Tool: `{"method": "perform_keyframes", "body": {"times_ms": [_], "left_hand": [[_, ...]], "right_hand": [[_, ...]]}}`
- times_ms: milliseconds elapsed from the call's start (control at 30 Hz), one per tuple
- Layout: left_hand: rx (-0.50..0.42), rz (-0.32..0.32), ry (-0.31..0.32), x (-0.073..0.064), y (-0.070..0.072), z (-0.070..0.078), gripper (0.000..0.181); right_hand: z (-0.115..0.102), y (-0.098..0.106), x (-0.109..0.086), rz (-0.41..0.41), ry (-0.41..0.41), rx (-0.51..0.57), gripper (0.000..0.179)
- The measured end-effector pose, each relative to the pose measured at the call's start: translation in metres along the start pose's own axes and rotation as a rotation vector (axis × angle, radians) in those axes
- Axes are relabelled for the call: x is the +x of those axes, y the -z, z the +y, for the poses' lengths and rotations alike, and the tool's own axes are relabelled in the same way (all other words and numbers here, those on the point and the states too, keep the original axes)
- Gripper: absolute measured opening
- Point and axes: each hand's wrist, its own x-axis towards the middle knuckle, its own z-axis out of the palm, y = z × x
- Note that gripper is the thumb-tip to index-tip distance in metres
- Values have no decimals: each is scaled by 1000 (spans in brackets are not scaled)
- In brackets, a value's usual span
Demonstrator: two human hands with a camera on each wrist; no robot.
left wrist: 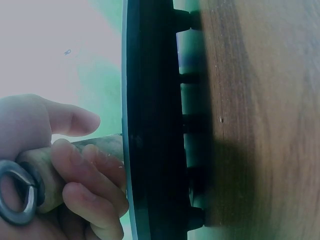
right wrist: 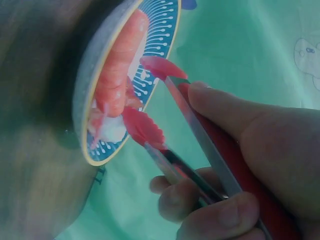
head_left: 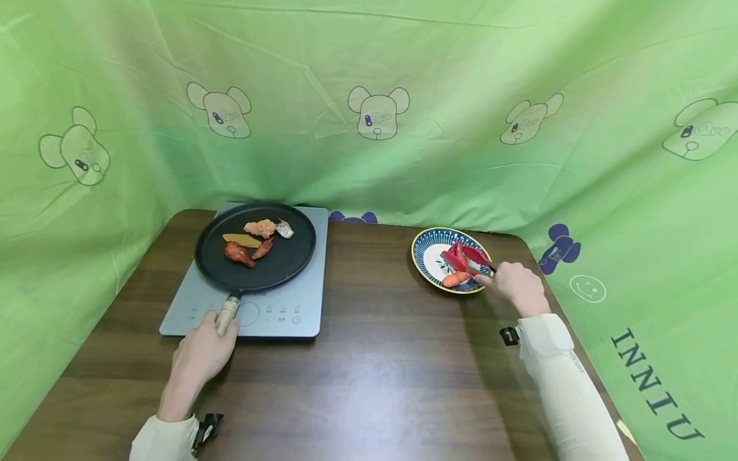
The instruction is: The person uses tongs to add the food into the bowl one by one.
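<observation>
My left hand (head_left: 202, 352) grips the wooden handle (head_left: 227, 315) of a round black frying pan (head_left: 288, 266); in the left wrist view its fingers wrap the handle (left wrist: 45, 172), which ends in a metal ring. The pan holds several food pieces, among them a browned drumstick (head_left: 237, 254) and a breaded piece (head_left: 259, 228). My right hand (head_left: 517, 285) holds metal tongs with red tips (right wrist: 145, 131) over a blue-patterned plate (head_left: 419, 266). Those tips stand apart near an orange-red, sausage-like piece (right wrist: 117, 70). Whether they touch any food, I cannot tell.
Beneath the pan lies a flat grey induction cooker (head_left: 308, 307), on the left of the brown wooden table (head_left: 369, 333). A green curtain (head_left: 323, 160) with printed bear heads closes in the back and both sides, close behind plate and cooker.
</observation>
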Motion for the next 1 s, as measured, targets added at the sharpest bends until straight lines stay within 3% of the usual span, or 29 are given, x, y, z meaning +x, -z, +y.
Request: {"method": "perform_keyframes", "body": {"times_ms": [100, 433, 700, 1000], "left_hand": [[-2, -3, 5, -1, -1, 1, 59], [7, -1, 10, 0, -2, 0, 57], [2, 1, 7, -1, 1, -1, 61], [-10, -3, 3, -1, 1, 0, 60]], "right_hand": [[-5, 3, 3, -24, -7, -21, 76], [-10, 11, 8, 28, -4, -81, 64], [-12, 7, 15, 3, 18, -73, 58], [-15, 6, 15, 103, 46, -122, 49]]}}
